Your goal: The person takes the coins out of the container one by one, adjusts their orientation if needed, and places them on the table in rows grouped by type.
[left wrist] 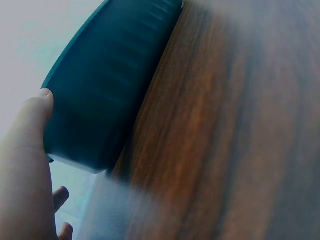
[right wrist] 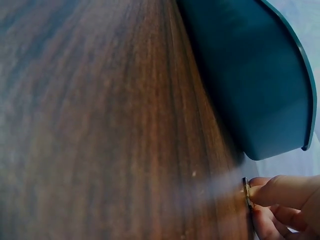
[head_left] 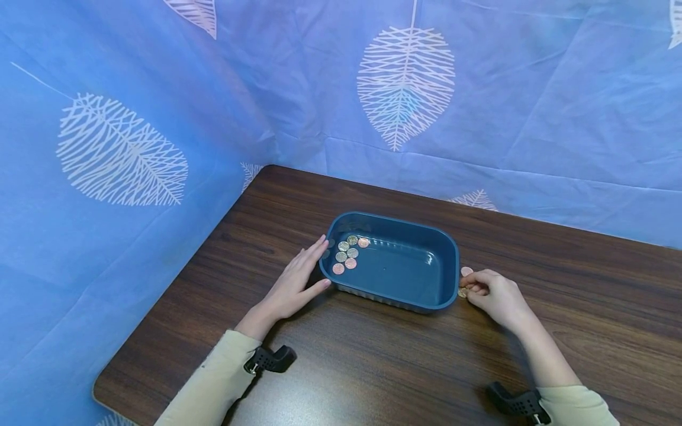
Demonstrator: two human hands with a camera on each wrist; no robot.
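A dark blue rectangular plastic basin [head_left: 391,260] stands on the table, with several gold and copper-coloured coins [head_left: 341,257] lying at the left end of its floor. My left hand [head_left: 295,284] rests against the basin's left end, fingers extended along the side and thumb at the near corner of the rim. In the left wrist view the thumb [left wrist: 37,112] touches the rim. Just outside the right end, my right hand [head_left: 495,296] pinches a gold coin [right wrist: 246,192] close to the tabletop with curled fingers. A copper-coloured coin [head_left: 466,271] lies beside those fingertips.
The dark wood-grain table [head_left: 373,367] has a rounded corner at the far left. Behind it and along its left side hangs a blue cloth [head_left: 298,77] with white leaf prints. Black straps [head_left: 272,359] circle both wrists over light sleeves.
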